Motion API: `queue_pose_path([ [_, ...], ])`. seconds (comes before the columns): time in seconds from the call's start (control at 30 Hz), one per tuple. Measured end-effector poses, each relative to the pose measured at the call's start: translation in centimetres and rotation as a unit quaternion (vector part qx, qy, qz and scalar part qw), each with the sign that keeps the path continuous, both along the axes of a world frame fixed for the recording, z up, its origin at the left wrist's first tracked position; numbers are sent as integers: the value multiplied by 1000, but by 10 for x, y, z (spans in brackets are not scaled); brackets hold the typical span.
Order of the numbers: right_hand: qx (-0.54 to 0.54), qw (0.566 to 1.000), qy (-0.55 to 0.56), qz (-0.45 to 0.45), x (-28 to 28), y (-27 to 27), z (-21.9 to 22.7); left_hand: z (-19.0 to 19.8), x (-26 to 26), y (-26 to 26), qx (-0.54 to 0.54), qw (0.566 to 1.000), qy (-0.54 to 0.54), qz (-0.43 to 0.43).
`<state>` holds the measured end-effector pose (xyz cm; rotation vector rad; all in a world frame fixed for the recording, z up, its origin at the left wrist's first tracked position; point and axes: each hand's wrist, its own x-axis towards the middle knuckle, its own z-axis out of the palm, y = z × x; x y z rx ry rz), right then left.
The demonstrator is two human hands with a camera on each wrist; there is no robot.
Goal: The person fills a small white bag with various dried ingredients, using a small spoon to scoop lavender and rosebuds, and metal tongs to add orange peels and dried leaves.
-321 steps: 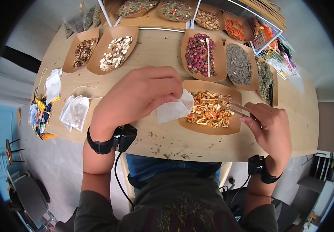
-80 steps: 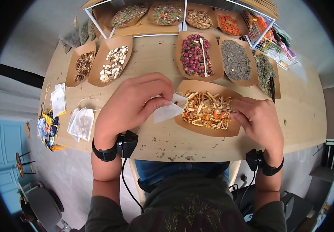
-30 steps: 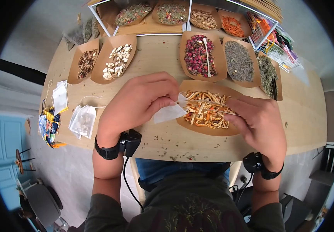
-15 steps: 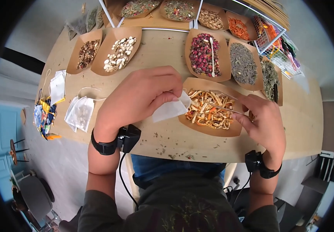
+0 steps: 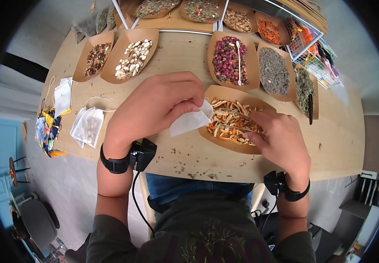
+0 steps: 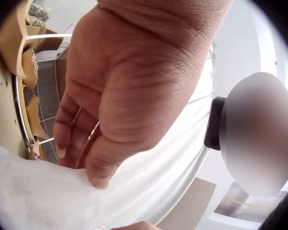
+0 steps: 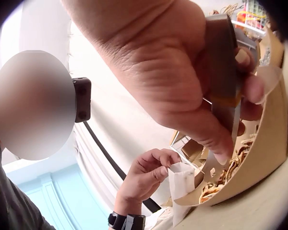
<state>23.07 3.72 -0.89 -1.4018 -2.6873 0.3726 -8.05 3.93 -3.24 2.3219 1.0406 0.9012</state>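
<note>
My left hand (image 5: 161, 105) pinches the top of a white mesh tea bag (image 5: 190, 122) and holds it at the left end of a brown paper tray (image 5: 207, 136). Dried peel strips (image 5: 231, 107) in orange and cream fill that tray. With thumb and fingers my right hand (image 5: 281, 140) grips metal tongs (image 5: 237, 114), whose spread tips reach down among the strips. In the right wrist view the tongs (image 7: 223, 115) point into the tray, and the bag (image 7: 181, 179) hangs from the left hand (image 7: 146, 175) beside it. The left wrist view shows the bag's cloth (image 6: 48, 196) under the thumb.
Filled white bags (image 5: 87, 127) and patterned pouches (image 5: 48, 131) lie at the left. Behind are trays of white slices (image 5: 132, 59), rosebuds (image 5: 229, 61) with a small white spoon, and grey-purple buds (image 5: 274, 70). A wire basket (image 5: 312, 57) stands at the back right.
The right hand has moved left, taking the tongs from the tray's right side to its middle, tips spread among the strips. The left hand keeps its pinch on the tea bag, nearly still.
</note>
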Motion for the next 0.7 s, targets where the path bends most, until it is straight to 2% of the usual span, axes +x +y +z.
queue_pose_path([
  [0.17,-13,1000,-20,7,7,1,5,-2,-2,1,12,1000,4,-1],
  [0.37,-27,998,-43,-31,22,2,18,-1,-3,0,8,1000,-1,-2],
  [0.43,-20,996,-46,-71,25,-2,24,0,-3,0,4,1000,7,-5],
  [0.57,-4,997,-17,-70,19,-4,27,-1,-2,0,-5,1000,3,-4],
  [0.63,19,1000,10,-16,12,-2,19,0,-2,1,-9,1000,4,-8],
  [0.7,28,999,-16,-20,2,0,13,0,-2,1,-9,1000,3,-8],
])
